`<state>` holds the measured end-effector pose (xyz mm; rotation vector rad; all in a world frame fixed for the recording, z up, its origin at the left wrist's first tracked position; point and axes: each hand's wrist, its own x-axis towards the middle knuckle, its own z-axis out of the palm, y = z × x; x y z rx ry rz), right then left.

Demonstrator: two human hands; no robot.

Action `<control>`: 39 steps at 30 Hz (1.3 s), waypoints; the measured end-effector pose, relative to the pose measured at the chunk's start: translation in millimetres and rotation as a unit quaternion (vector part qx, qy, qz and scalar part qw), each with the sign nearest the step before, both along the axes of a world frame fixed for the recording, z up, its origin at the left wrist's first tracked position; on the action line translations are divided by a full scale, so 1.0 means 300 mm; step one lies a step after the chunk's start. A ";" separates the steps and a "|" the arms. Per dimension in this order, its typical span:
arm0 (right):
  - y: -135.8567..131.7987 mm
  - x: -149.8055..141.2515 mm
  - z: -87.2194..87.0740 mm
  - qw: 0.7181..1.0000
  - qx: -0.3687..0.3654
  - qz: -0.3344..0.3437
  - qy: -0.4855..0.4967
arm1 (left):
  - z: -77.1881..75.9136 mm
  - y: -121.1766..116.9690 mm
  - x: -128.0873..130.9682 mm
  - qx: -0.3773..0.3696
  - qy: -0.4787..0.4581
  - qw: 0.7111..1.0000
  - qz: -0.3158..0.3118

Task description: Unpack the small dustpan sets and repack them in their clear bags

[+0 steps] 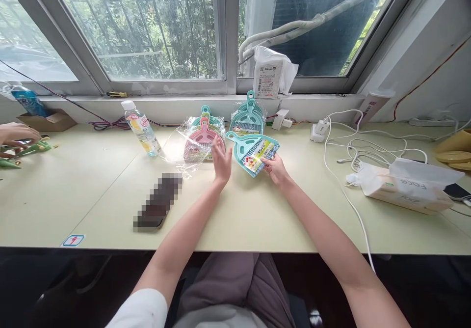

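My right hand (275,169) grips the lower right edge of a teal mini dustpan and brush set (247,152), which still carries a colourful paper label. My left hand (221,160) stands raised and open beside that dustpan, holding nothing. Just behind it lies a stack of pink and teal dustpans (203,139) in loose clear plastic wrap (175,147). Further back, by the window sill, leans a second wrapped teal dustpan set (248,118). The wrap's crumpled edge spreads toward the bottle on the left.
A lemon-labelled plastic bottle (142,129) and a pixelated phone (158,201) lie on the pale green desk (91,205). A co-worker's hand (18,139) works with green items far left. White cables (364,146) and a tissue pack (406,185) sit right.
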<state>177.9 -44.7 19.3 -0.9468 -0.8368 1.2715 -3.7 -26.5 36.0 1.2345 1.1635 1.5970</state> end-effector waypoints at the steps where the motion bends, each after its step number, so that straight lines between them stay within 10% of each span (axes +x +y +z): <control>1: 0.005 0.009 -0.003 1.000 0.000 -0.008 0.002 | 0.013 0.004 -0.027 0.026 0.067 0.997 0.037; 10: 0.045 0.049 -0.041 0.999 -0.006 -0.044 0.026 | -0.035 0.087 -0.282 0.032 0.467 0.847 0.251; 15: 0.047 0.055 -0.054 0.999 0.000 -0.041 0.032 | -0.038 0.094 -0.301 -0.013 0.449 0.866 0.219; 19: 0.050 0.066 -0.064 0.998 0.020 -0.043 0.035 | -0.021 0.077 -0.256 0.119 0.402 0.898 0.136; 25: 0.055 0.073 -0.046 0.995 0.066 -0.048 0.055 | -0.045 0.073 -0.210 0.239 0.507 0.817 0.136; 39: 0.022 0.032 -0.029 0.996 0.075 0.049 -0.008 | -0.075 0.111 -0.210 0.071 0.515 0.824 0.226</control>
